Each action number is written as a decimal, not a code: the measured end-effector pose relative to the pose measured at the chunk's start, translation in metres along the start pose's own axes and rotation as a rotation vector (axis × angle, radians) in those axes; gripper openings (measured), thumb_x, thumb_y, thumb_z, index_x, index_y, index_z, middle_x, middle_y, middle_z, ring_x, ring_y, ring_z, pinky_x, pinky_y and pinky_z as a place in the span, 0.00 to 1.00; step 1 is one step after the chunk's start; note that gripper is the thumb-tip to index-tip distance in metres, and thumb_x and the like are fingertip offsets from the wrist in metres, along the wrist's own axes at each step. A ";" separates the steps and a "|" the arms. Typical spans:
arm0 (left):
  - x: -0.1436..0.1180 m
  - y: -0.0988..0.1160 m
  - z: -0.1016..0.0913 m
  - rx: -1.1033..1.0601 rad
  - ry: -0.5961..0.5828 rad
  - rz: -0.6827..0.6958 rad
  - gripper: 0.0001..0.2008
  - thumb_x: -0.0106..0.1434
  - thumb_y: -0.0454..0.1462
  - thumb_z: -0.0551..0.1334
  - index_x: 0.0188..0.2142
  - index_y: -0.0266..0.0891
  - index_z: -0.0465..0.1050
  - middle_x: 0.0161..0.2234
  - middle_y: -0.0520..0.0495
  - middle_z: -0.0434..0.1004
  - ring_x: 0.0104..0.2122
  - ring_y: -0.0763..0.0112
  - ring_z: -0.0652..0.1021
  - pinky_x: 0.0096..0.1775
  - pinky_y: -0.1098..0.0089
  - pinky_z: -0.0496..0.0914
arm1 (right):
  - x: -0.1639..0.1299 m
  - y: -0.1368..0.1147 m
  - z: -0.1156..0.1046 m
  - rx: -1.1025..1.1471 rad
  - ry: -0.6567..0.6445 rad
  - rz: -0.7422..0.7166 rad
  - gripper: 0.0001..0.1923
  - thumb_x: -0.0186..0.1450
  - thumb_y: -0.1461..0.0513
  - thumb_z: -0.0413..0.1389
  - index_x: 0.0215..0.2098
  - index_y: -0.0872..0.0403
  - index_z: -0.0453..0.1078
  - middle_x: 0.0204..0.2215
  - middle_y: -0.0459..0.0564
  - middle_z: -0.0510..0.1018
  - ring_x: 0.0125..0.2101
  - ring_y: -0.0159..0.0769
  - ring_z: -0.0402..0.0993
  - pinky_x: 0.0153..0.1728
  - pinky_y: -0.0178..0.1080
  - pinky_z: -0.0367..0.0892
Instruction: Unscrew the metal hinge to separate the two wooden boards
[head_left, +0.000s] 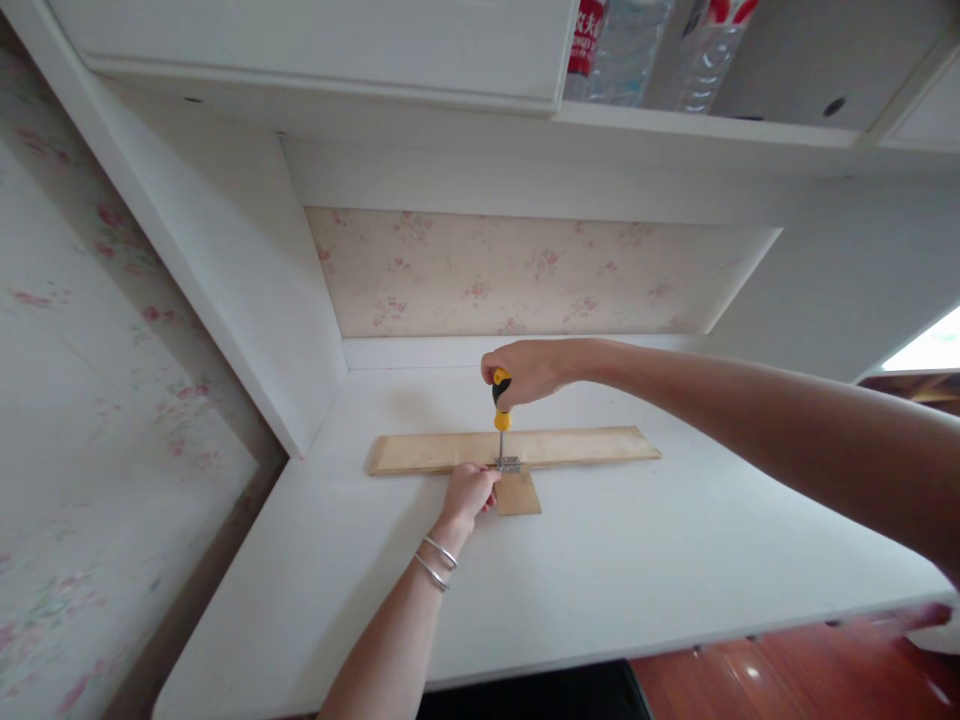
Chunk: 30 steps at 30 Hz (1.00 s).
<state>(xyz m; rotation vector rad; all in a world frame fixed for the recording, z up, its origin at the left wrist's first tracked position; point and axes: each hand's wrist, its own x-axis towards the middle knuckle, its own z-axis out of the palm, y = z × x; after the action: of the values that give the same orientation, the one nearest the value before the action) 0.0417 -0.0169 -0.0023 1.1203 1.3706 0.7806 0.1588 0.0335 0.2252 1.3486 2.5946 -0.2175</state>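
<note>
Screwdriver [502, 420] seemingly meets the hinge [511, 464], well back from the desk edge [675, 645].

On the desk [637, 560], a long board [585, 446] lies behind a small board [519, 496].

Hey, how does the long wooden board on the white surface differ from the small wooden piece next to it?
The long board stretches far from side to side; the small piece is much shorter. The long board lies crosswise, while the small piece juts from near its middle, toward the camera. Both are flat, pale wood, with a metal hinge where they meet.
</note>
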 end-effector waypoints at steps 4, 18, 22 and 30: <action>-0.001 0.001 -0.001 -0.001 0.002 0.005 0.08 0.51 0.35 0.59 0.19 0.34 0.68 0.12 0.52 0.65 0.13 0.77 0.66 0.17 0.76 0.56 | 0.002 -0.001 0.003 -0.081 0.076 0.065 0.13 0.57 0.55 0.52 0.37 0.51 0.69 0.33 0.52 0.76 0.29 0.38 0.71 0.26 0.36 0.57; 0.002 -0.004 0.000 -0.001 0.008 0.024 0.08 0.50 0.36 0.59 0.19 0.34 0.68 0.12 0.51 0.66 0.14 0.76 0.67 0.16 0.76 0.57 | -0.005 0.003 0.003 0.010 0.043 0.007 0.18 0.56 0.53 0.53 0.41 0.53 0.66 0.34 0.52 0.76 0.29 0.36 0.72 0.26 0.35 0.59; 0.003 -0.004 0.000 -0.003 0.008 0.024 0.07 0.50 0.36 0.59 0.19 0.35 0.67 0.13 0.51 0.66 0.14 0.76 0.68 0.17 0.76 0.57 | -0.006 0.004 0.003 0.056 -0.005 0.003 0.14 0.56 0.56 0.53 0.39 0.53 0.66 0.32 0.50 0.76 0.24 0.32 0.70 0.24 0.34 0.59; 0.005 -0.006 0.001 -0.025 0.002 0.020 0.08 0.51 0.37 0.60 0.20 0.34 0.68 0.13 0.52 0.65 0.13 0.76 0.66 0.16 0.76 0.56 | -0.005 0.003 0.004 -0.045 0.071 0.021 0.13 0.60 0.54 0.49 0.36 0.53 0.66 0.28 0.50 0.76 0.24 0.33 0.70 0.24 0.35 0.57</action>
<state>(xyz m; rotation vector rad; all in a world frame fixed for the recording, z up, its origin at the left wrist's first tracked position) 0.0423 -0.0143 -0.0102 1.1156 1.3494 0.8111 0.1641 0.0307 0.2228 1.3918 2.6246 -0.1099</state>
